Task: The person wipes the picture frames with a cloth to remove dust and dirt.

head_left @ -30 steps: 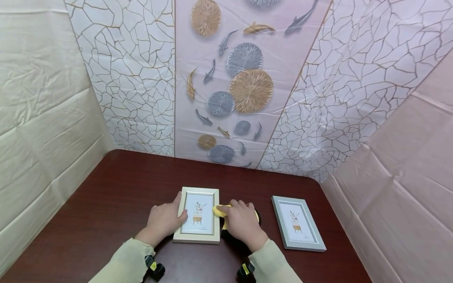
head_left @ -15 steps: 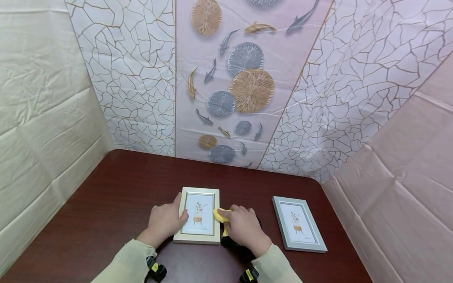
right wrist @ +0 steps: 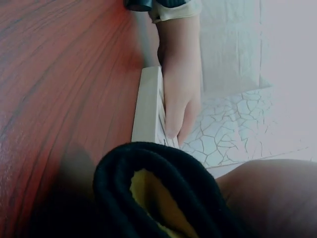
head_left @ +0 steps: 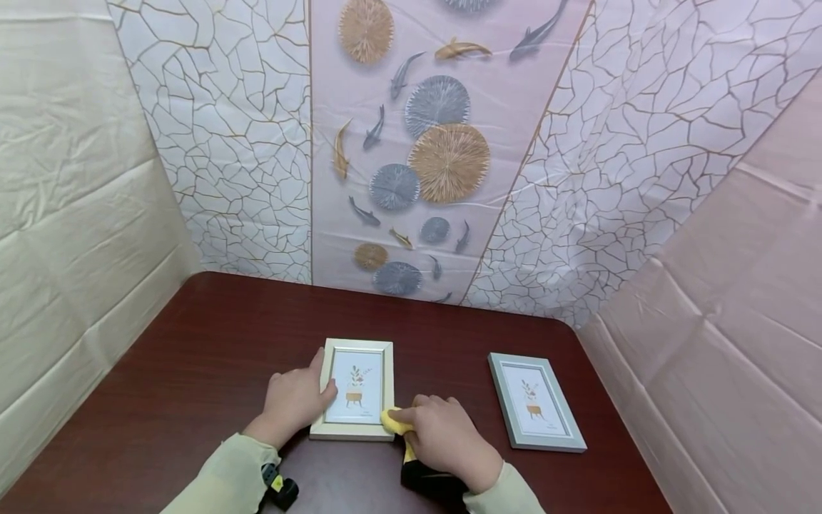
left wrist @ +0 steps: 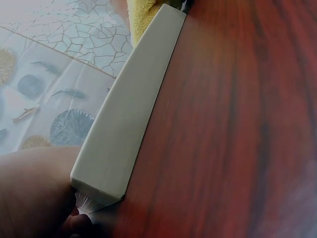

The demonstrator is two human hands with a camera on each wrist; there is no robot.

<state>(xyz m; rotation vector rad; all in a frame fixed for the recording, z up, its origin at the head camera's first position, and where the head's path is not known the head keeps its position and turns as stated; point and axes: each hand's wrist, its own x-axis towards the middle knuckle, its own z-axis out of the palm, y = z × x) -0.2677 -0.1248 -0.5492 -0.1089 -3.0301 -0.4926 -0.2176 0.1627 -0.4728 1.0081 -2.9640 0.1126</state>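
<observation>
Cream picture frame (head_left: 353, 389): one, lying face up on the table (head_left: 270, 314), about midway between its left and right edges and well apart from its far edge. Narrow metallic inner border; printed picture of leafy stems in an orange-brown pot on legs; lettering at lower right too small to read.

Left hand (head_left: 295, 403): pinching the left side of the cream frame, thumb over the front and reaching the printed picture, fingers along the outer side; index finger pointing toward the table's far edge. Pale sleeve (head_left: 225, 478); black device with yellow mark (head_left: 280, 489) at the wrist.

Yellow-and-black cloth (head_left: 394, 422): one, folded, plush on the yellow face, its yellow end touching the cream frame at the lower right corner; black part hanging below the palm.

Right hand (head_left: 452, 442): pinching the cloth, index finger extended over the yellow end; the thumb's exact hold cannot be told. Matching pale sleeve.

Grey-blue picture frame (head_left: 536, 403): one, face up, near the table's right edge, apart from both hands; similar potted-plant print.

Table: dark red-brown, wood grain, rounded far corners; far edge against a hanging.

Hanging: pinkish centre panel (head_left: 398, 143) with koi and round grey and gold lily pads; white crackle-pattern panels (head_left: 225, 143) on either side; creased beige cloth (head_left: 70, 214) along the left.
</observation>
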